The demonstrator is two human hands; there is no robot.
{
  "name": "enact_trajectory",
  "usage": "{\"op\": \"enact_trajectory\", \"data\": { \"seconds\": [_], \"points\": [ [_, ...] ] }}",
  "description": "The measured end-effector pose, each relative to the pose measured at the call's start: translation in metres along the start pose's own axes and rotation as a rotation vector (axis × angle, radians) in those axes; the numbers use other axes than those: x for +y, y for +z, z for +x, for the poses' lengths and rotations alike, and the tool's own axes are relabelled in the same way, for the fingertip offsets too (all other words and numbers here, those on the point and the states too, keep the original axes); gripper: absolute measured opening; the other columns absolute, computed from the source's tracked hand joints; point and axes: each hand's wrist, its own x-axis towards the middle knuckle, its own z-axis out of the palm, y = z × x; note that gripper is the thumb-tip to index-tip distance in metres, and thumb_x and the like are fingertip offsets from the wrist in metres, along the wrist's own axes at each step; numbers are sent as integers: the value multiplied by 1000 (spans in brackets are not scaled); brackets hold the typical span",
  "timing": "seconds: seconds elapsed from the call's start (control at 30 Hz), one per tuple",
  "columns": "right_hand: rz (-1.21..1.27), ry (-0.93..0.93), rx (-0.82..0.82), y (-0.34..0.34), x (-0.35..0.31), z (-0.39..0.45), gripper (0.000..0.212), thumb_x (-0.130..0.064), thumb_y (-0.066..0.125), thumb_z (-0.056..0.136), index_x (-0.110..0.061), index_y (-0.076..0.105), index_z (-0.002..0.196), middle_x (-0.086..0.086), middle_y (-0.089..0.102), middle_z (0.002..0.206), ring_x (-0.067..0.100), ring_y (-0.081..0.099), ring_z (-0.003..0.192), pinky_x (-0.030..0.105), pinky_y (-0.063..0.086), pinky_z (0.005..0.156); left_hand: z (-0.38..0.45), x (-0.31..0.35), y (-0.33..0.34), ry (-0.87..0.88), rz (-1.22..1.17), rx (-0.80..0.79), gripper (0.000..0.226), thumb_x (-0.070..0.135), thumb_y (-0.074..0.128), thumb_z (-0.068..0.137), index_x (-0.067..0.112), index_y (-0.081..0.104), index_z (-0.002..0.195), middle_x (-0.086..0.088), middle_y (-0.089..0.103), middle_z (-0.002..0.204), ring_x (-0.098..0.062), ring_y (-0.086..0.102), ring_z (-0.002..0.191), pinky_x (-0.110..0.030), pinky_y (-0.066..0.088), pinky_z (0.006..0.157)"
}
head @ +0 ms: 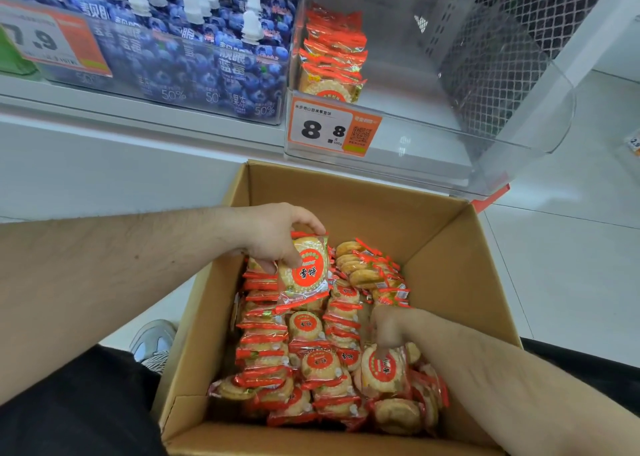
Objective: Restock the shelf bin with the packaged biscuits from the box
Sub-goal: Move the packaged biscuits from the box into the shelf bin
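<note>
An open cardboard box (446,268) below me holds several rows of round biscuits in clear packets with red-orange ends. My left hand (273,237) is shut on a biscuit packet (306,272), holding it upright over the box's far left side. My right hand (389,331) reaches down into the right side of the box, fingers pressed on another packet (384,369); whether it grips it I cannot tell. The clear shelf bin (502,116) above the box holds one row of the same packets (332,57) along its left wall.
A price tag reading 8.8 (332,131) sits on the bin's front. To the left, blue blueberry jelly pouches (194,47) fill the neighbouring bin. A grey shoe (154,343) rests on the white floor left of the box. Perforated metal forms the bin's right back.
</note>
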Motion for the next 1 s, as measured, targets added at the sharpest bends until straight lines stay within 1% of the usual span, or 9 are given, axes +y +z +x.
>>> {"op": "enact_trajectory", "data": {
  "seconds": [0.07,0.13,0.23,0.4,0.5,0.6,0.67,0.8,1.0],
  "points": [
    [96,-22,-7,-13,9,-11,30,-27,69,87,-26,45,70,0,51,83,16,47,69,27,45,64,-1,0,-4,15,-10,16,58,2,72,83,41,56,122,2,45,137,-23,65,99,-37,62,69],
    [333,-33,24,-32,22,-27,16,-22,74,83,-18,58,85,1,51,71,14,41,54,26,35,51,-1,0,-10,34,-40,36,58,1,72,82,41,57,122,4,48,135,-24,66,99,-40,61,71],
    [818,-121,79,-59,40,-52,23,-7,74,81,-10,54,94,3,44,58,11,34,46,25,24,44,-3,0,-21,79,-111,88,58,0,73,80,42,61,117,7,54,131,-19,65,102,-40,61,73],
    [1326,-530,52,-88,38,-99,56,-21,86,61,-6,51,102,8,50,65,9,46,47,17,36,43,-10,2,-36,150,-218,119,55,-1,74,79,47,64,102,15,58,123,-15,65,103,-29,58,67],
    [1416,-708,96,-97,22,-118,72,-30,94,53,-1,54,106,10,58,74,9,50,53,18,41,48,-14,5,-38,199,-241,67,56,-4,74,79,46,65,102,17,62,118,-14,67,100,-29,57,68],
    [1451,-749,150,-100,2,-130,77,-31,92,55,-3,53,115,8,59,77,9,48,55,19,40,50,-17,10,-38,225,-293,29,59,-10,72,77,42,65,105,16,68,110,-15,68,99,-34,59,74],
    [1461,-721,201,-100,-11,-135,64,-24,87,63,-5,53,114,7,57,76,9,45,55,20,36,51,-19,16,-38,244,-313,2,64,-14,70,75,41,66,106,15,69,113,-18,67,104,-36,58,77],
    [1491,-659,325,-100,-29,-145,22,-12,74,72,-12,56,86,5,54,74,9,40,53,20,31,49,-27,23,-41,292,-297,-63,68,-18,67,65,33,66,111,4,72,107,-27,67,104,-39,56,80],
    [1512,-663,450,-104,-44,-156,25,-13,69,76,-11,52,93,3,60,65,11,42,49,25,32,50,-37,29,-48,321,-448,-108,64,-3,73,61,25,62,118,-9,69,110,-19,68,91,-31,55,68]
  ]
}}
